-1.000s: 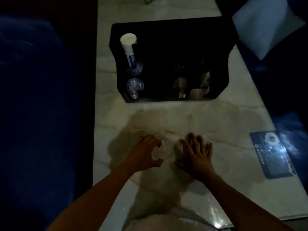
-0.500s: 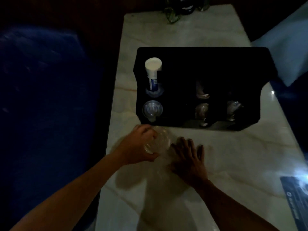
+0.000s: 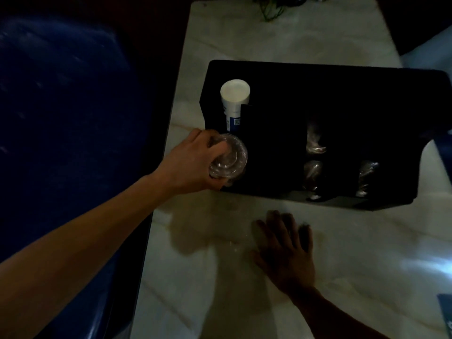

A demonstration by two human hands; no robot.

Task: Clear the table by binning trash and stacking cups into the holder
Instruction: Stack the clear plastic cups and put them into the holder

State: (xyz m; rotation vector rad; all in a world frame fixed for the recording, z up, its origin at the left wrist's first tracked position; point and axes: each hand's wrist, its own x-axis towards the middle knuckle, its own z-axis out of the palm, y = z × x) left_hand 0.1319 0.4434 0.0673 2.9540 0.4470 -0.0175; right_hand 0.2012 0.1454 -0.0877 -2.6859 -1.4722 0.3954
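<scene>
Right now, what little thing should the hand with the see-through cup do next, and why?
Probably ease the clear cup down into the near-left slot of the black holder. The left hand grips it right over that corner, in front of the white tube, while the right hand lies flat on the table.

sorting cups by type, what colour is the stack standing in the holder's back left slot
White with a blue printed band, on the paper cup stack in the black holder; head view.
</scene>
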